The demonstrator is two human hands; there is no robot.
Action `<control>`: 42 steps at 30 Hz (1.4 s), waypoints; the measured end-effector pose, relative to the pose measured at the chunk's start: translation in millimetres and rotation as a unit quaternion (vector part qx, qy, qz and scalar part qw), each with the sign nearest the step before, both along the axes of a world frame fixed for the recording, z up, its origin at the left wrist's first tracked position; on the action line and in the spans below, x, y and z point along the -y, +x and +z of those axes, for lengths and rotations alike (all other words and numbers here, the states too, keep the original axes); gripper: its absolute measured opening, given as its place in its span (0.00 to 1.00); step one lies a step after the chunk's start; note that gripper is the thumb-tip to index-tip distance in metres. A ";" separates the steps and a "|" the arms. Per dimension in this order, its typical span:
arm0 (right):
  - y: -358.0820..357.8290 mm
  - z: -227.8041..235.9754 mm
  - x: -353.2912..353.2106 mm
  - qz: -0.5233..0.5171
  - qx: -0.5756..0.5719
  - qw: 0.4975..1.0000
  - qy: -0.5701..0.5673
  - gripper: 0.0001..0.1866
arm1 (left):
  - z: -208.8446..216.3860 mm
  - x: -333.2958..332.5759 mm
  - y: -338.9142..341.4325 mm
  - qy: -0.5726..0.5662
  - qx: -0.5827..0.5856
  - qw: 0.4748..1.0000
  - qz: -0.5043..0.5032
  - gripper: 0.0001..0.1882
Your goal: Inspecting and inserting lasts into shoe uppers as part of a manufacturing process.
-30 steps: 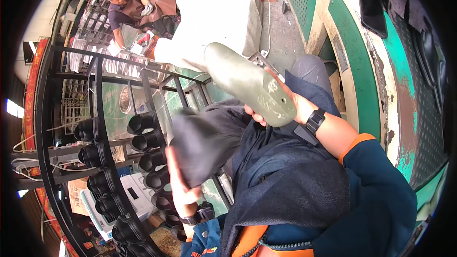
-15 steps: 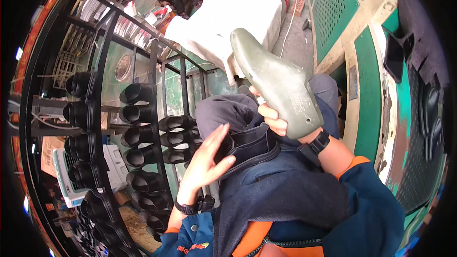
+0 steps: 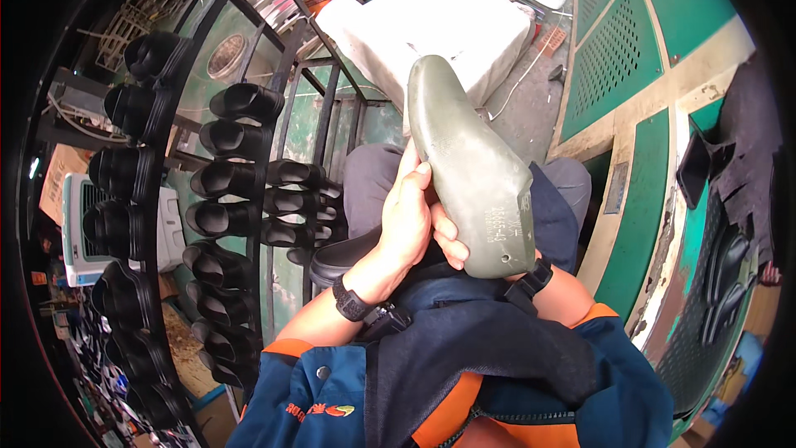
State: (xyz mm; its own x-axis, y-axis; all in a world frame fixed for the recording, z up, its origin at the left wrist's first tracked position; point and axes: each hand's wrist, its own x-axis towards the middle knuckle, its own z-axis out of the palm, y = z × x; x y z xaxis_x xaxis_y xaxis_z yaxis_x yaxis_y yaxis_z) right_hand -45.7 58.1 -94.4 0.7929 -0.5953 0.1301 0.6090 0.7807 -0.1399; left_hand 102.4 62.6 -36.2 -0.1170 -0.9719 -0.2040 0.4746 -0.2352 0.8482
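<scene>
A grey-green shoe last [image 3: 473, 170] is held up over my lap, its narrower toe end pointing away from me and its heel end, with a small hole, toward me. My right hand [image 3: 448, 236] grips it from underneath; its fingertips curl round the left edge while the palm is hidden. Against the last's left side lies my left hand [image 3: 406, 216], thumb at the edge and fingers partly behind it. A black shoe [image 3: 342, 259] rests on my lap, mostly covered by my left forearm.
On the left, a black metal rack [image 3: 170, 166] carries rows of black shoes [image 3: 228, 178]. Behind it stands a grey-white box-like unit [image 3: 79, 232]. A white-covered table [image 3: 431, 12] is ahead. Green perforated panels [image 3: 613, 50] line the right, with dark soles [image 3: 730, 265] beside them.
My left hand has moved up and right from open air onto the last's side. The last, in my right hand, has come slightly nearer and turned more upright. The view has shifted.
</scene>
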 end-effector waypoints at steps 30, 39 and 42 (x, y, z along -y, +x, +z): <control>8.8 -7.9 3.1 0.073 -0.070 0.990 -0.100 0.36 | 11.1 -1.3 9.1 0.049 -0.108 0.992 0.033 0.31; 7.3 -3.2 -4.3 0.045 -0.122 0.988 -0.087 0.36 | 0.1 1.6 10.9 -0.039 -0.121 0.992 0.021 0.33; 8.9 2.6 -5.5 0.036 -0.129 0.988 -0.073 0.35 | -3.4 1.3 12.2 -0.059 -0.118 0.991 0.029 0.34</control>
State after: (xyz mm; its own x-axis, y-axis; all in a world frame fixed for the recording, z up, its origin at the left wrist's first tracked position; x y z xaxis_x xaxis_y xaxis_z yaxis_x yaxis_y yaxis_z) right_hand -36.7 63.7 -91.8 0.8502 -0.5264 -0.0024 0.4822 0.7806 -0.3977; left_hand 114.5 61.3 -39.6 -0.0911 -0.9939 -0.0626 0.6735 -0.1078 0.7313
